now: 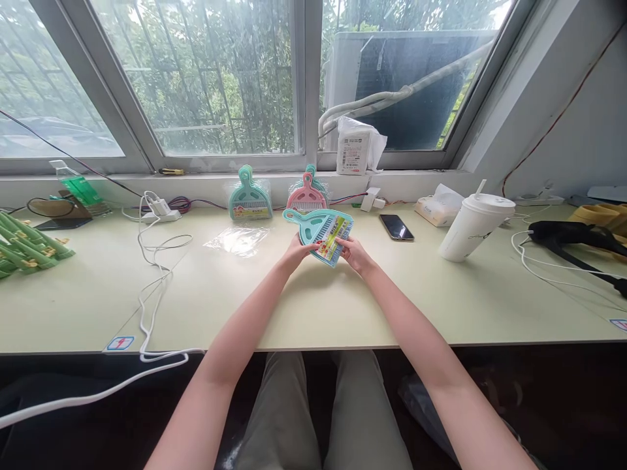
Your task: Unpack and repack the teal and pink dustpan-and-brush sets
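Both hands hold a teal dustpan-and-brush set [313,225] above the middle of the table, its handle pointing to the upper left. My left hand [298,253] grips its lower left edge, with the thumb on the yellow label. On the right side, the fingers of my right hand [356,254] are closed on the label end. Behind it, a pink set [307,192] leans by the window ledge, with a teal one partly hidden at its back. Further left stands a wrapped teal set [249,196], and clear plastic film [238,240] lies in front of it.
A phone [396,227], a tissue pack [439,205] and a white cup with a straw [475,225] stand to the right. White cables [157,281] cross the table [333,320] on the left. Green bundled items [29,245] lie far left; a black strap [573,241] far right.
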A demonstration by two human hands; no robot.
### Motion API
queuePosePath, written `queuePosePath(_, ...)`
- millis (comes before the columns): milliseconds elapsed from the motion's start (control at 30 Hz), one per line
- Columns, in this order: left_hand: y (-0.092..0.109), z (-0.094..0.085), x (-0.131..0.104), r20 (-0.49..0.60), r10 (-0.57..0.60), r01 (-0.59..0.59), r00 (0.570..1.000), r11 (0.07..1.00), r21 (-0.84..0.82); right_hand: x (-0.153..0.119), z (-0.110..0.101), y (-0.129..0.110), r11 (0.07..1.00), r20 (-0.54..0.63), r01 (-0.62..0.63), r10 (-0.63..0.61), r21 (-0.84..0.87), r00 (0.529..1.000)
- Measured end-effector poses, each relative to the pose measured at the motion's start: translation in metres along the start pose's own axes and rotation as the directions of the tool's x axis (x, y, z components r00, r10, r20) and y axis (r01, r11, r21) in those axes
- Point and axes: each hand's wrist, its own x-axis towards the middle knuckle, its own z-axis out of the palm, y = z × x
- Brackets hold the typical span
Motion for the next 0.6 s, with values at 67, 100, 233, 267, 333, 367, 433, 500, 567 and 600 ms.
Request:
queuePosePath(67,-0.002,-0.002,0.002,0.008,-0.031,0.031,0.999,0.999,0.018,0.001,-0.001,0.001,1.0,-0.008,0.001,-0.001,-0.002,1.0)
queuePosePath(100,-0.004,-0.004,0.004,0.01,-0.057,0.056,0.998,0.998,0.032,0.002,-0.002,0.001,1.0,-0.015,0.002,-0.002,-0.002,1.0)
queuePosePath(233,-0.002,-0.023,0.013,-0.119,-0.141,0.161,0.983,0.969,0.185,0.003,-0.007,-0.002,1.0,-0.038,0.016,-0.017,-0.002,0.999)
queuePosePath(267,0.0,-0.031,0.013,-0.212,-0.096,0.158,0.973,0.941,0.299,0.003,-0.008,-0.003,1.0,-0.044,0.019,-0.019,0.0,0.999)
queuePosePath(333,0.004,-0.048,0.012,-0.387,0.12,0.158,0.914,0.774,0.613,0.003,-0.011,-0.004,1.0,-0.057,0.02,-0.02,0.001,0.998)
queuePosePath(367,0.007,-0.058,0.009,-0.427,0.25,0.192,0.869,0.626,0.756,0.003,-0.012,-0.005,1.0,-0.065,0.02,-0.02,-0.001,0.998)
queuePosePath(433,0.011,-0.076,0.001,-0.43,0.372,0.317,0.823,0.328,0.89,0.003,-0.012,-0.005,1.0,-0.078,0.02,-0.021,-0.009,0.997)
queuePosePath(500,0.013,-0.089,-0.006,-0.425,0.295,0.404,0.856,0.134,0.905,0.001,-0.011,-0.006,1.0,-0.082,0.015,-0.016,-0.015,0.997)
queuePosePath(567,0.015,-0.096,-0.009,-0.4,0.17,0.402,0.9,0.025,0.915,0.0,-0.009,-0.006,1.0,-0.081,0.004,-0.006,-0.018,0.997)
queuePosePath(600,0.016,-0.096,-0.01,-0.373,0.131,0.377,0.919,-0.011,0.926,-0.001,-0.008,-0.006,1.0,-0.083,-0.004,0.003,-0.021,0.997)
